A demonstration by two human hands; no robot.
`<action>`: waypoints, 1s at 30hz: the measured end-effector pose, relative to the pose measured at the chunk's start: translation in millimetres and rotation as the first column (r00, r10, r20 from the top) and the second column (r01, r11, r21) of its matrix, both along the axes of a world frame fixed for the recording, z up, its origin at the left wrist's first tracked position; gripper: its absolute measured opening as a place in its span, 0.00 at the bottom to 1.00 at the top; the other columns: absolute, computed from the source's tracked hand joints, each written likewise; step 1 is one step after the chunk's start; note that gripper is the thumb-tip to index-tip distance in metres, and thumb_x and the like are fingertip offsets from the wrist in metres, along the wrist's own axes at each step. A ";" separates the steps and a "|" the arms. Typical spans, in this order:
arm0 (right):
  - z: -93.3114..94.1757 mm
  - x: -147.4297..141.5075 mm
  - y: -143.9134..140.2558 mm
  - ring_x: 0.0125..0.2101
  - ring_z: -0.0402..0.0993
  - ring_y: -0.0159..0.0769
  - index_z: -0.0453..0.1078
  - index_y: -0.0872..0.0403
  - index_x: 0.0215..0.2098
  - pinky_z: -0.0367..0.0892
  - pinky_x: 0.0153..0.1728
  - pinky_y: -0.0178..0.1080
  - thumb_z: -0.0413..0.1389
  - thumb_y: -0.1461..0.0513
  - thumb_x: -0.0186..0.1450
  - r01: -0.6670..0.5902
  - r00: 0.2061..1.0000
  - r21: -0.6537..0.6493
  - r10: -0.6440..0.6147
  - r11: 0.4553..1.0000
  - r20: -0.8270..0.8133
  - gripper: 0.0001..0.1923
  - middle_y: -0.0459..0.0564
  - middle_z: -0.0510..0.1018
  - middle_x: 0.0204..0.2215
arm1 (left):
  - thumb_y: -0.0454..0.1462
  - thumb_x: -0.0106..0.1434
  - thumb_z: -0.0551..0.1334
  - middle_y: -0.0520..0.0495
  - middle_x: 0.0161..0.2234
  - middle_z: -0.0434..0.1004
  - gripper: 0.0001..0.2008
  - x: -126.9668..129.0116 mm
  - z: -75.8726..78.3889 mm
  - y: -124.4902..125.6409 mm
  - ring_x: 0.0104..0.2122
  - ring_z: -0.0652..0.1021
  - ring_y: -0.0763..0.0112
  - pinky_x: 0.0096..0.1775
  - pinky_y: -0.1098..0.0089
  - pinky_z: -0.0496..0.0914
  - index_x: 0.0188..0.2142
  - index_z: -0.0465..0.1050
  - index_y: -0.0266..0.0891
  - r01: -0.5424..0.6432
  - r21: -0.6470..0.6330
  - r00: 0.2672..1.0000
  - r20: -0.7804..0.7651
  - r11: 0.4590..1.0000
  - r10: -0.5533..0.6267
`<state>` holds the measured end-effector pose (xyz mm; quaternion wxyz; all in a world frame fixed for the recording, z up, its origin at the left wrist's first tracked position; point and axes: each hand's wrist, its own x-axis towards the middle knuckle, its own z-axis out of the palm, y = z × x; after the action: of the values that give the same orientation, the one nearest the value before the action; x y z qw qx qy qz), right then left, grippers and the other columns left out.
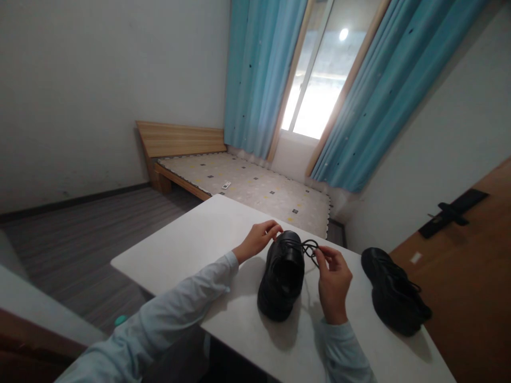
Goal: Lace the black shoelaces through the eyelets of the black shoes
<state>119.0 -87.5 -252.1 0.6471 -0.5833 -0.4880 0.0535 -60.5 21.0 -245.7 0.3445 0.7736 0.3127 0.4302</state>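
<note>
A black leather shoe [281, 279] stands on the white table [191, 244], toe pointing away from me. My left hand [259, 238] pinches a black shoelace at the shoe's far left side. On the shoe's right, my right hand [333, 279] grips the looped black shoelace [309, 248]. Both hands wear pale blue sleeves.
A second black shoe [395, 290] lies at the table's right end. Beyond the table are a low wooden bed [239, 181] with a patterned mattress, blue curtains [255, 74] and a bright window. A brown door [471, 255] with a black handle stands at the right.
</note>
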 end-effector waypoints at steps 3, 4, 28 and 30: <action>-1.6 10.5 3.2 0.33 0.73 0.38 0.71 0.57 0.37 0.67 0.37 0.42 0.58 0.54 0.58 0.108 0.990 0.023 -0.106 0.994 -0.092 0.16 0.52 0.76 0.32 | 0.44 0.64 0.53 0.51 0.25 0.74 0.16 1.3 -4.7 3.3 0.26 0.72 0.75 0.31 0.75 0.64 0.35 0.73 0.36 -0.028 0.002 0.998 -0.060 1.000 0.028; -2.2 14.1 3.9 0.33 0.73 0.38 0.71 0.58 0.37 0.67 0.37 0.42 0.58 0.53 0.58 0.155 0.984 0.025 -0.152 0.988 -0.096 0.16 0.52 0.76 0.32 | 0.43 0.64 0.54 0.51 0.26 0.74 0.14 1.7 -5.9 3.5 0.27 0.72 0.75 0.31 0.75 0.64 0.35 0.73 0.36 -0.031 0.012 0.995 -0.094 0.999 0.032; -18.7 27.0 14.9 0.56 0.60 0.51 0.67 0.59 0.50 0.54 0.55 0.55 0.50 0.53 0.61 0.238 0.889 -0.058 -0.193 0.970 0.416 0.24 0.64 0.67 0.54 | 0.38 0.60 0.59 0.49 0.30 0.75 0.07 -0.5 -16.2 7.9 0.28 0.73 0.74 0.33 0.74 0.66 0.35 0.72 0.36 0.060 0.021 0.957 -0.286 0.998 -0.052; -15.6 21.4 13.0 0.57 0.58 0.50 0.65 0.59 0.53 0.53 0.56 0.55 0.51 0.51 0.61 0.196 0.893 -0.062 -0.153 0.979 0.423 0.27 0.64 0.65 0.56 | 0.38 0.60 0.59 0.49 0.30 0.75 0.07 -0.8 -17.7 9.3 0.29 0.74 0.74 0.33 0.74 0.67 0.35 0.72 0.36 0.060 0.015 0.958 -0.283 0.998 -0.054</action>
<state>140.4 -74.6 -267.7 0.4998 -0.6552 -0.5567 -0.1052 -61.4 30.3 -263.4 0.2996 0.8397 0.3310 0.3092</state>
